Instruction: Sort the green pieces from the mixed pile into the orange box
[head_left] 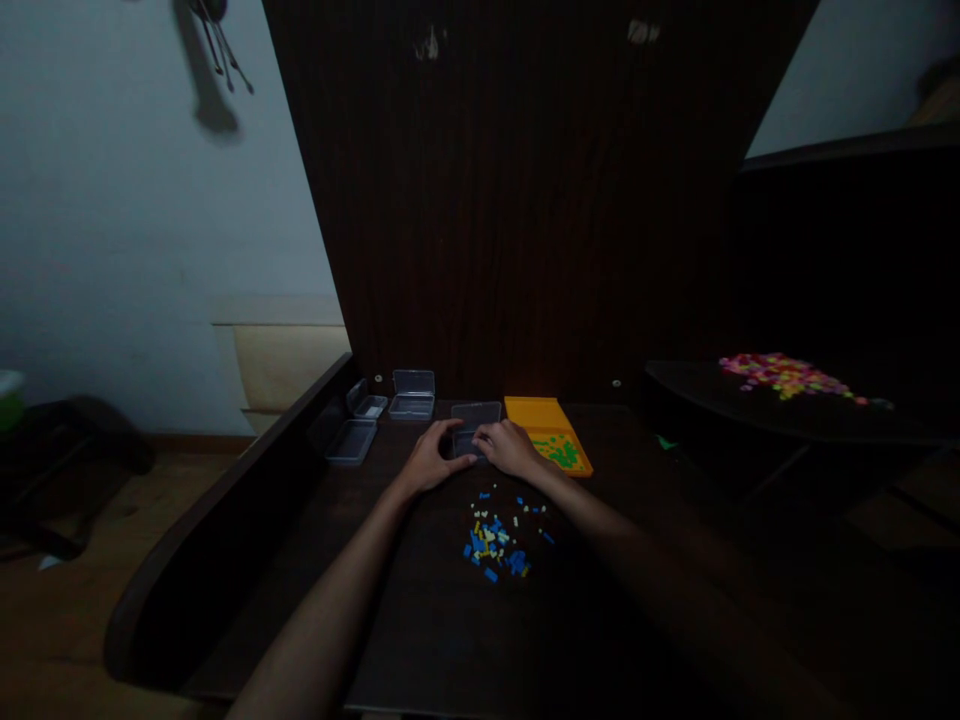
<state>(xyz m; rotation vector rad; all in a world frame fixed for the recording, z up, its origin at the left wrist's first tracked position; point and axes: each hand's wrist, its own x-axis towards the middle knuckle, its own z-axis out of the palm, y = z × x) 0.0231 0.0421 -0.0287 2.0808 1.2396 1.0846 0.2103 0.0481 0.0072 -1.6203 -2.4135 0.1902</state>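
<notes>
A clear plastic box (466, 443) stands with its lid (480, 411) raised behind it. My left hand (433, 458) grips its left side, the thumb along the front and the fingers towards the back. Over the right part of the box, my right hand (508, 446) has its fingers curled and pinched together; whatever they may hold is too small and dark to make out. In front of both hands lies a loose pile of small blue, yellow and cream pieces (495, 545). To the right of the box, an orange case (536, 412) lies open with small green pieces (561, 452) in it.
More clear boxes stand at the back left: an open one (412, 400), a small one (369, 405) and a shallow one (352, 441). A raised side board (232, 510) edges the table. Colourful small pieces (787, 377) lie on a dark surface at right.
</notes>
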